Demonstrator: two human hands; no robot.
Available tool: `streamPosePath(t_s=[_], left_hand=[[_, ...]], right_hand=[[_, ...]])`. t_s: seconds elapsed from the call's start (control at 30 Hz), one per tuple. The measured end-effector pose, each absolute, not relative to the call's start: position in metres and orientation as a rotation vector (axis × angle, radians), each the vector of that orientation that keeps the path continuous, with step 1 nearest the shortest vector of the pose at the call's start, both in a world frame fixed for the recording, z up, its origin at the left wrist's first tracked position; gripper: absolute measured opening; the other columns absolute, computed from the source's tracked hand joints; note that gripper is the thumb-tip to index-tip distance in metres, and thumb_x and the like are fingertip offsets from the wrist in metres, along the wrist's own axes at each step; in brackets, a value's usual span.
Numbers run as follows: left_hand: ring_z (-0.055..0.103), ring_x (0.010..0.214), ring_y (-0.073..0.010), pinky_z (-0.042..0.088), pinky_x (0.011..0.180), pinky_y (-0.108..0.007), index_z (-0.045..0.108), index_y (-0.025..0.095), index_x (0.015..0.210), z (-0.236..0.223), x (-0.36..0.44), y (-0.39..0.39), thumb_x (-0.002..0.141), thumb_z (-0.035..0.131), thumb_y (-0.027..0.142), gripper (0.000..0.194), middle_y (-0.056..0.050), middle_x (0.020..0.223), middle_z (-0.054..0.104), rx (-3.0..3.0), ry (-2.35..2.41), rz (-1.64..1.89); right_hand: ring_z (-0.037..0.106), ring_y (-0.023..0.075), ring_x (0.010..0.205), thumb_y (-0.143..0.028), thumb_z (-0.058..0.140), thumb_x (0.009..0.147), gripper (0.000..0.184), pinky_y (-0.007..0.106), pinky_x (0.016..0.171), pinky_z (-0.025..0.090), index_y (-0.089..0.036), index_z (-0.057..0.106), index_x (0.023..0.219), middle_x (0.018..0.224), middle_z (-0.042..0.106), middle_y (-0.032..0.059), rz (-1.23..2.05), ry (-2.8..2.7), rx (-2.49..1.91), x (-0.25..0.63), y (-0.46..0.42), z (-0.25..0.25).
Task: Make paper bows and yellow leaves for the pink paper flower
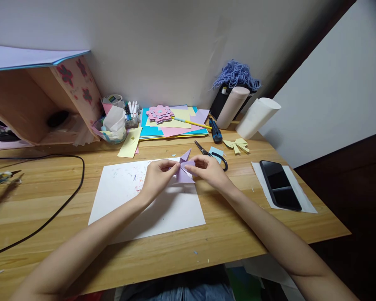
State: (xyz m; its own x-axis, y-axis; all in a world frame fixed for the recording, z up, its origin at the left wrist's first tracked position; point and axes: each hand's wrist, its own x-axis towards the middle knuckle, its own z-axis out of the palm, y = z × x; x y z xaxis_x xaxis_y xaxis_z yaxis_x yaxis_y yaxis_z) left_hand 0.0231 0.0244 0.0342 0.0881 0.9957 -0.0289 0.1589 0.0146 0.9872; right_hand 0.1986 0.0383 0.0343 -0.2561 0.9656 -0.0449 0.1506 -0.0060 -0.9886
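A folded piece of purple paper point(184, 176) with pointed corners is held up between both hands, over the right part of a white sheet point(163, 213). My left hand point(160, 173) pinches its left side between thumb and fingers. On the other side, my right hand point(208, 167) grips the paper's right part with thumb and forefinger. Just behind my right hand lie black-handled scissors point(224, 163), partly over a small blue paper piece point(217, 153). Coloured specks mark the white sheet's upper left area.
At the back, a pink layered paper flower point(159, 113) and a pencil point(191, 122) rest on coloured papers. A box cutter point(215, 131), yellow paper bow point(238, 145), paper roll point(258, 117) and phone point(280, 184) lie or stand right. A black cable point(77, 190) curves left.
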Motion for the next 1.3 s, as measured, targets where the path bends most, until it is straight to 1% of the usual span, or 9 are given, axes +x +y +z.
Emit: streamPosePath(t_s=[0.2,0.4,0.67,0.87,1.03,1.3], left_hand=[[0.066,0.077,-0.0186,0.050,0.072,-0.028,0.071,0.016,0.081,0.031,0.028,0.018,0.074,0.063,0.037,0.023,-0.007,0.084,0.072,1.453,1.282,1.062],[0.066,0.074,-0.0187,0.051,0.071,-0.029,0.071,0.016,0.078,0.027,0.028,0.017,0.075,0.060,0.037,0.024,-0.007,0.080,0.072,1.467,1.263,1.057],[0.065,0.074,-0.0173,0.051,0.073,-0.028,0.070,0.017,0.076,0.030,0.031,0.013,0.076,0.061,0.033,0.018,-0.005,0.079,0.071,1.523,1.284,1.128],[0.065,0.074,-0.0172,0.051,0.074,-0.029,0.070,0.016,0.076,0.028,0.032,0.013,0.075,0.061,0.033,0.019,-0.005,0.079,0.071,1.513,1.280,1.160],[0.065,0.073,-0.0170,0.051,0.073,-0.028,0.069,0.016,0.075,0.028,0.032,0.013,0.075,0.061,0.033,0.019,-0.006,0.078,0.071,1.495,1.294,1.160],[0.064,0.071,-0.0162,0.050,0.070,-0.027,0.069,0.015,0.073,0.029,0.034,0.014,0.072,0.064,0.034,0.019,-0.005,0.076,0.070,1.411,1.304,1.175]], right_hand=[[0.061,0.0163,0.067,-0.039,0.070,0.065,0.027,0.027,0.059,0.048,-0.015,0.062,0.075,0.075,0.066,0.0046,1.275,-1.478,-1.255,0.193,0.035,0.030],[0.061,0.0164,0.066,-0.036,0.067,0.069,0.023,0.026,0.058,0.046,-0.015,0.065,0.078,0.076,0.067,0.0052,1.165,-1.584,-1.272,0.193,0.033,0.026],[0.062,0.0173,0.069,-0.036,0.067,0.067,0.023,0.027,0.061,0.047,-0.015,0.063,0.075,0.078,0.068,0.0053,1.339,-1.527,-1.234,0.191,0.035,0.027],[0.060,0.0157,0.065,-0.038,0.066,0.068,0.023,0.026,0.057,0.045,-0.016,0.062,0.075,0.074,0.066,0.0033,1.311,-1.523,-1.236,0.191,0.034,0.025],[0.060,0.0151,0.066,-0.035,0.067,0.068,0.021,0.026,0.058,0.045,-0.017,0.061,0.075,0.075,0.066,0.0030,1.295,-1.505,-1.220,0.190,0.031,0.027],[0.061,0.0151,0.066,-0.039,0.068,0.067,0.024,0.026,0.058,0.046,-0.017,0.062,0.075,0.075,0.067,0.0031,1.285,-1.486,-1.204,0.188,0.029,0.028]])
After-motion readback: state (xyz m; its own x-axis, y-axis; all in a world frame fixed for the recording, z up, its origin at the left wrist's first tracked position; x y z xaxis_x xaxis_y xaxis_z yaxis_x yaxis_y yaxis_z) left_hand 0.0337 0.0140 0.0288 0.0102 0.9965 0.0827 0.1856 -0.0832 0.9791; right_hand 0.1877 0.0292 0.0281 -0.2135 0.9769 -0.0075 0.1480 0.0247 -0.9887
